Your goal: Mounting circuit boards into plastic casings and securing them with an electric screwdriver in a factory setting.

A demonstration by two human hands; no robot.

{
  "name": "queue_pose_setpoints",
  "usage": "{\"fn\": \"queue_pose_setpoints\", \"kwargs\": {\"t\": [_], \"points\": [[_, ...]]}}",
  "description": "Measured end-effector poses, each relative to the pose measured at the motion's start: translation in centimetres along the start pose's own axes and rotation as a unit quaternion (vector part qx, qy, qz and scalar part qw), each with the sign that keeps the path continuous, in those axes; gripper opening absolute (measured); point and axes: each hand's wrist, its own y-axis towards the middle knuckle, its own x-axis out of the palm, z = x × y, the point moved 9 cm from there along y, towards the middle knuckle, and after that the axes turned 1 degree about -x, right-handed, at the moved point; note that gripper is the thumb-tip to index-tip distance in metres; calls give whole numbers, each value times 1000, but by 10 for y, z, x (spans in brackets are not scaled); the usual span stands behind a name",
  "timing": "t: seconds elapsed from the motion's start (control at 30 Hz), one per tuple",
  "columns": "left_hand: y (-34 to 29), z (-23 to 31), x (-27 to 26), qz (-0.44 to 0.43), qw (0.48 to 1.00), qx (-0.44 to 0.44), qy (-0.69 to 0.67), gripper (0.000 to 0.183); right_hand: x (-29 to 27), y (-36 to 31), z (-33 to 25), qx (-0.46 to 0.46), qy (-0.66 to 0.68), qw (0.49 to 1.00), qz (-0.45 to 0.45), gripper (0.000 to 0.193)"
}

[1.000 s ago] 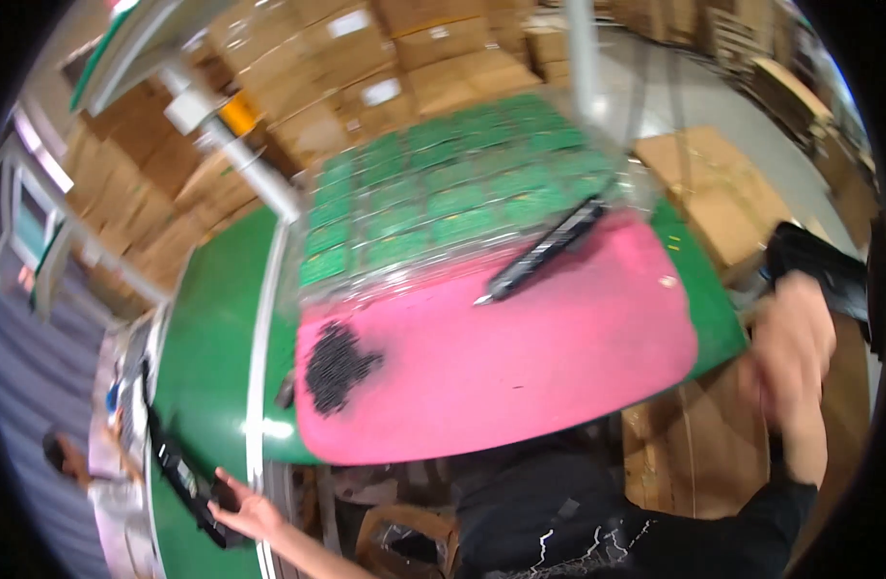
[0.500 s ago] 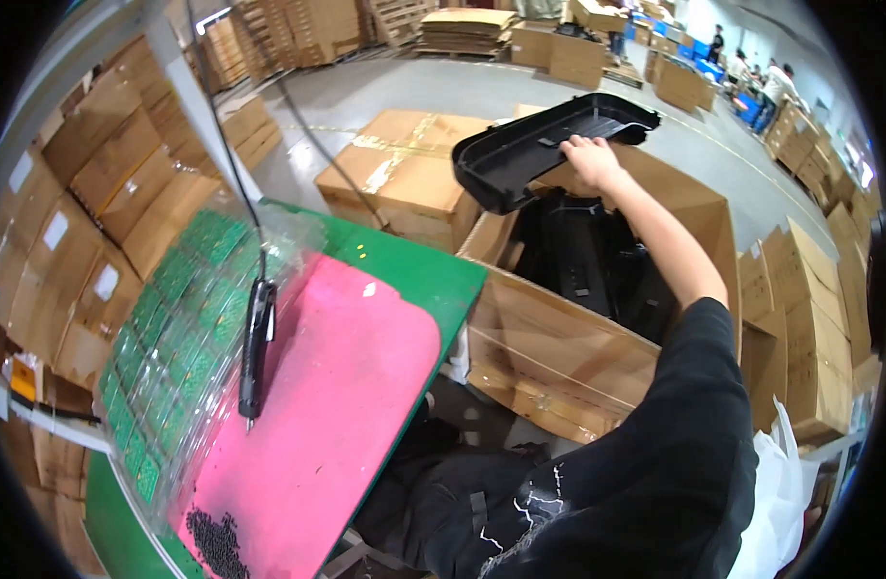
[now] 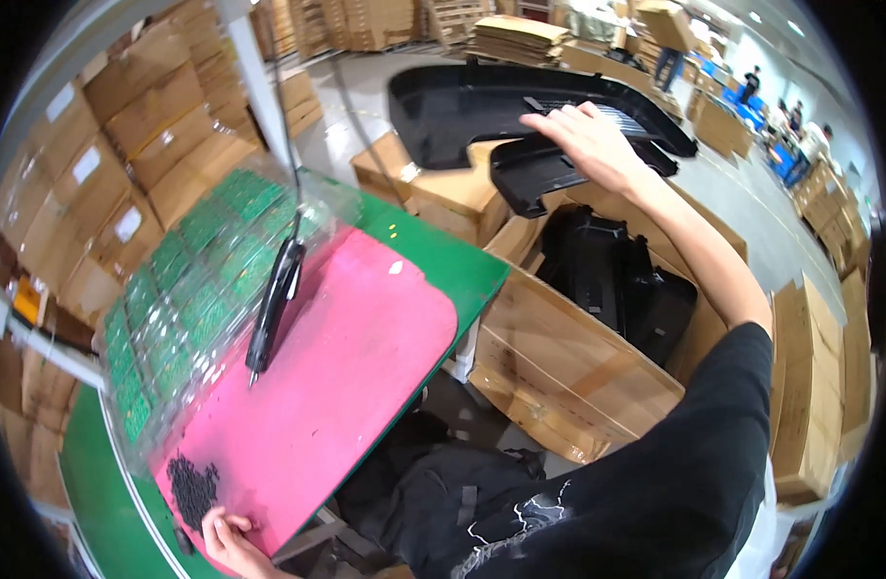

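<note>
Spreading green beneath most of the gear: the worktop. Standing open just off its near right corner: a carton, with loose black parts inside. Laid along the near edge: a pink mat. Set along the far edge, beyond the mat: green boards, packed in rows. Raised above the carton, out past the worktop's right edge: two black shells, one large, one smaller and lower, overlapping in view; cannot tell whether joined. Lying aslant on the mat, toward its far side: a black driver, untouched. Out over the shells: the right hand, grip partly closed, fingers bent across the shells; apparently bearing both, though cannot tell how tightly. Down at the mat's near left corner: the left hand, grip loosely curled; cannot tell whether empty or pinching something. Just beside it, near the worktop's left edge: a heap of black screws.

Judged to be at the shell-handling step, over the carton, with no shell on the mat. Calling next, seemingly, for a steady hold on both shells and clearance over the carton's rim.
</note>
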Motion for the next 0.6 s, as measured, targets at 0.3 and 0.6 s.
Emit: {"fn": "queue_pose_setpoints", "kwargs": {"t": [0.3, 0.6], "points": [[2, 46, 63, -26, 999, -24, -22, 23, -99, 37, -289, -358, 320, 873, 91, 51], [-7, 53, 52, 8, 999, -33, 4, 48, -93, 143, -388, -449, 433, 782, 8, 24]]}}
